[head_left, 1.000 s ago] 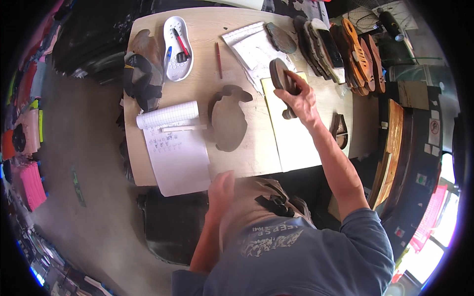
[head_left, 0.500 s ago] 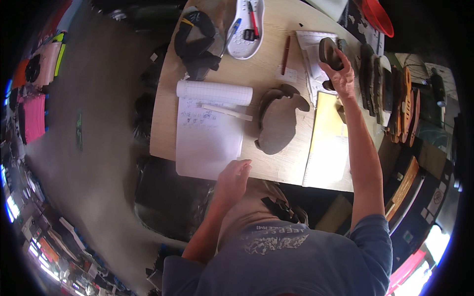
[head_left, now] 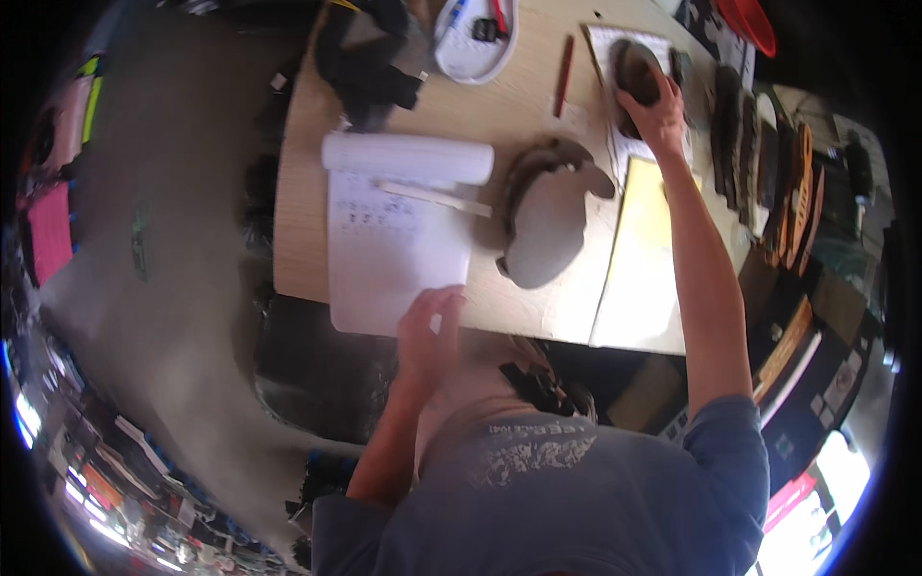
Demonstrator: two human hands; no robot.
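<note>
At the far right of the table my right hand (head_left: 661,117) grips a dark brown, rounded flat piece (head_left: 637,77), with the fingers over its right side. Its exact kind is unclear. White printed sheets (head_left: 600,43) lie beneath it. My left hand (head_left: 429,322) is at the table's near edge, by the corner of an open notebook (head_left: 394,274); its fingers are loosely bent and apart, with nothing visible in them. Between the hands lies a stack of grey-brown, sole-shaped cut pieces (head_left: 547,230). A pale strip (head_left: 432,199) rests across the notebook.
A yellow sheet (head_left: 645,216) lies under my right forearm. A dark red pencil (head_left: 565,77), a white sole-shaped tray (head_left: 475,58) and black material (head_left: 370,72) are farther back. Several upright soles (head_left: 792,192) line the right side, near a red bowl (head_left: 749,24).
The view has shifted, with table things appearing higher. My right hand still grips the brown piece, which now lies lower over the printed sheets. My left hand stays near the table edge.
</note>
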